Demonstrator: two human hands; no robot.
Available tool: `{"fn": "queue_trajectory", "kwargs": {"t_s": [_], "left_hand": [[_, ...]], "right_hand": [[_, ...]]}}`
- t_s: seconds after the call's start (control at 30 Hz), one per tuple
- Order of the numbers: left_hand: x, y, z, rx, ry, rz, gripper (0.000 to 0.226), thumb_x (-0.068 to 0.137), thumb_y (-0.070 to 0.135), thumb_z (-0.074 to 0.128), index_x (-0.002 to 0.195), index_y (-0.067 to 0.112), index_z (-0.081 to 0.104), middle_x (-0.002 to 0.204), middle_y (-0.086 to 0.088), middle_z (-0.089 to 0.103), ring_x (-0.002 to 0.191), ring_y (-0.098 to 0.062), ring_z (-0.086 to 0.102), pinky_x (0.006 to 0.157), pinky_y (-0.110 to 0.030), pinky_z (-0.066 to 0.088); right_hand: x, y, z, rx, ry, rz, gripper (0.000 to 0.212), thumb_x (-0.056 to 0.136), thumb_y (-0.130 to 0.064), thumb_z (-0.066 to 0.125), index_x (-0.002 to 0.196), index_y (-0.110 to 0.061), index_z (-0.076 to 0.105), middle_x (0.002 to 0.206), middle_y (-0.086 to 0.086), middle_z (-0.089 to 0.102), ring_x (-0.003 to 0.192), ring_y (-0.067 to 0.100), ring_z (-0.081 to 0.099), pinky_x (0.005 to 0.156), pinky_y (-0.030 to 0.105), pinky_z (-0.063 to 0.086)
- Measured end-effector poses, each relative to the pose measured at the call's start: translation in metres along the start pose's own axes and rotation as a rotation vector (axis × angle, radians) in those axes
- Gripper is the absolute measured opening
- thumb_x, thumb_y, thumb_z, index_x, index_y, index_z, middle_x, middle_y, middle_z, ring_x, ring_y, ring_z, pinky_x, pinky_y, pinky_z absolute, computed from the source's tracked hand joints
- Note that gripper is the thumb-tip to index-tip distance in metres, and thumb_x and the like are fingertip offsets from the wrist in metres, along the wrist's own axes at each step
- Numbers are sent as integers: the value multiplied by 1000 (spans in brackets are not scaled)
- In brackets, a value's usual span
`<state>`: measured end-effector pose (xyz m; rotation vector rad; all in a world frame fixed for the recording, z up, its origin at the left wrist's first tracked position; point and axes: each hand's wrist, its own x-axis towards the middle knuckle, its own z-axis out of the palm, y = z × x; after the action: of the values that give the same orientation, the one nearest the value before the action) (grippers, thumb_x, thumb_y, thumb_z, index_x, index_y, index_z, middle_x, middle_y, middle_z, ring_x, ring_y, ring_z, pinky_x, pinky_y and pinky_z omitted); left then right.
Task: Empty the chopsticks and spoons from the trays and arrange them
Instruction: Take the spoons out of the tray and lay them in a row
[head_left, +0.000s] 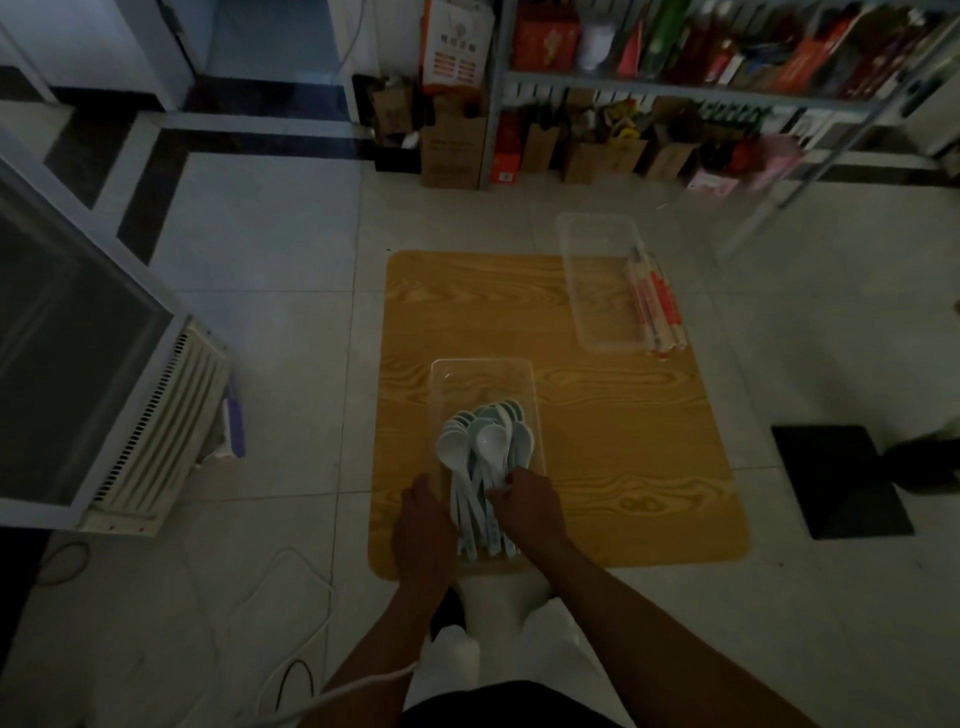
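A clear plastic tray (483, 371) lies on the near left of a wooden board (597, 467); several pale spoons (485, 447) are piled in it, bowls pointing away. My left hand (423, 525) grips the tray's near left wall. My right hand (527, 506) reaches into the tray and its fingers curl round the spoon handles. A second clear tray (602, 280) stands at the board's far right. A bundle of wrapped chopsticks (657, 306) lies on the board against its right side.
The board lies on a tiled floor. A white appliance with a vent grille (156, 431) stands at left, white cables (291, 597) trail near my legs, a black mat (841, 480) lies at right, and stocked metal shelves (701, 88) line the back.
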<state>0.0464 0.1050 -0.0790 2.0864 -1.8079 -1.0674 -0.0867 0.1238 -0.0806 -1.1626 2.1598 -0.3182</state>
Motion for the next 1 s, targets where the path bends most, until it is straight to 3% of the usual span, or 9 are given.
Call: {"fn": "queue_trajectory", "kwargs": {"t_s": [0.1,0.27,0.33,0.47,0.57,0.67,0.73,0.87,1.0], "left_hand": [[2,6,0,-94,-3,-100,32,95,3,44,126,1,49,116,-20,58,104,-33,58,82,-38,47],[5,10,-4,-121,-18,-190,18,92,0,46,108,2,54,101,-18,62,80,-24,56,63,-31,43],[4,10,-5,-116,-18,-181,15,93,0,46,106,2,54,97,-15,61,77,-19,50,62,-29,39],[4,10,-5,-107,-29,-163,16,92,-1,46,107,2,52,93,-12,57,76,-20,50,61,-28,38],[3,10,-4,-65,-39,-129,20,93,0,46,112,-1,51,102,-20,61,83,-27,57,65,-29,40],[1,15,-3,-8,-59,-157,29,96,3,43,124,-2,46,117,-21,58,101,-31,58,70,-27,37],[-1,20,-4,28,-72,-182,35,98,5,41,132,-2,41,125,-20,55,110,-32,56,74,-25,34],[2,24,-2,12,-55,-229,30,96,3,40,126,-2,46,119,-21,58,102,-33,59,76,-32,45],[3,26,2,26,-43,-273,40,98,6,41,137,-3,40,129,-22,54,112,-35,56,91,-39,47]], "right_hand": [[11,-3,6,-51,-6,54,30,100,-30,48,109,-3,59,112,14,63,103,26,61,73,26,35],[19,8,15,-113,-7,85,29,100,-28,47,109,-4,59,114,15,62,104,27,61,78,31,42],[19,5,14,-81,-20,46,25,99,-27,50,103,-5,61,105,13,64,96,26,62,70,28,38],[20,-3,-11,145,-24,-98,22,93,-26,64,75,-17,55,67,-6,54,64,10,54,58,24,35],[22,6,-56,322,33,-116,12,92,-26,67,84,-17,66,70,-4,65,64,7,63,59,19,48],[30,46,-103,352,139,-9,13,94,-26,65,94,-14,69,76,-1,70,68,10,66,61,18,49],[40,92,-124,324,154,142,17,94,-28,65,98,-13,72,80,0,70,74,16,67,65,25,50],[63,185,-147,215,152,395,31,91,-36,68,108,-10,74,103,13,73,92,32,68,81,39,54],[84,232,-156,286,135,466,33,86,-36,73,102,-7,75,91,14,73,86,33,69,86,47,56]]}}
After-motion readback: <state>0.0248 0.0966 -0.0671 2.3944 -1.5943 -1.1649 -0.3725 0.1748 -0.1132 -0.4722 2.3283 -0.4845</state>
